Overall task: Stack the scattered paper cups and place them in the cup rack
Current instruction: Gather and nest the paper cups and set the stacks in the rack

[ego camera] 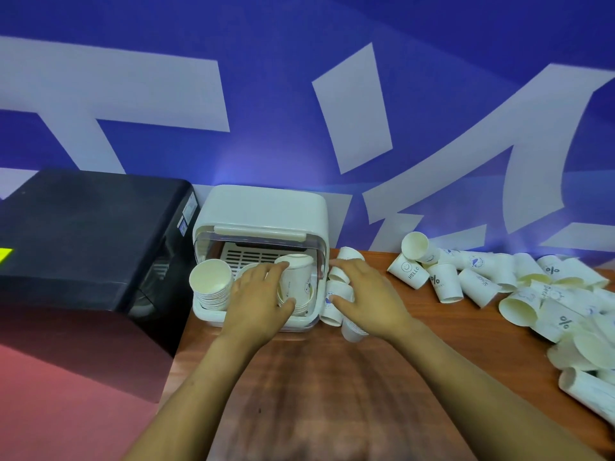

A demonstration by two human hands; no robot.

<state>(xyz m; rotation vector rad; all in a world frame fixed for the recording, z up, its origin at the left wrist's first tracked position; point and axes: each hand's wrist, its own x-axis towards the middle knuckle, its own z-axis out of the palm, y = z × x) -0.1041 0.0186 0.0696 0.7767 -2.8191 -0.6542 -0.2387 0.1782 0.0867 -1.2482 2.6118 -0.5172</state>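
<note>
Head view, frame centre: left hand (263, 296) gripping inverted cup (297, 272) inside cup rack (266, 207) to seat it, right hand (366, 294) curled round loose cups (339, 294) beside it.

Paper cups (411, 272) matt white with printed marks, cup rack (266, 207) smooth white plastic with clear plastic lid (203, 237), table (332, 377) glossy wood-grain brown, black box (83, 234) matt dark casing, slightly sheened.
</note>
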